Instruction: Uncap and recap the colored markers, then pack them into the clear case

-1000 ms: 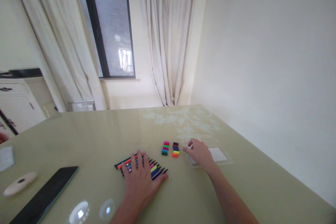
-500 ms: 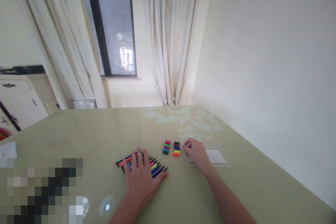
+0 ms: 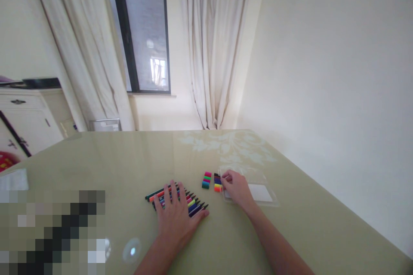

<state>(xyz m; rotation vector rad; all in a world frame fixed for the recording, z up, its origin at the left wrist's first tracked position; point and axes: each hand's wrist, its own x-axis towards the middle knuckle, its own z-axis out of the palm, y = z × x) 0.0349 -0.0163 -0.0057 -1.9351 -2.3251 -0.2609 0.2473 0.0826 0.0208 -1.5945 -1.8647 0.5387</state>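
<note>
My left hand [image 3: 177, 219] lies flat with fingers spread on a row of uncapped coloured markers [image 3: 180, 197] on the pale green table [image 3: 106, 163]. Two short stacks of coloured marker caps [image 3: 207, 179] stand just beyond. My right hand [image 3: 236, 188] has its fingers curled in a pinch at the right stack of caps [image 3: 217, 182]; what it holds, if anything, is too small to name. A clear plastic case [image 3: 263, 191] with a white insert lies under and to the right of that hand.
A wall runs along the table's right edge. Curtains and a dark window stand behind the far edge. A white cabinet [image 3: 26, 116] is at the left. A blurred-out patch covers the near left of the table, with a white object [image 3: 14, 179] above it.
My right hand has slid left from the clear case up to the right stack of caps. The left hand has stayed on the markers. The view has shifted slightly.
</note>
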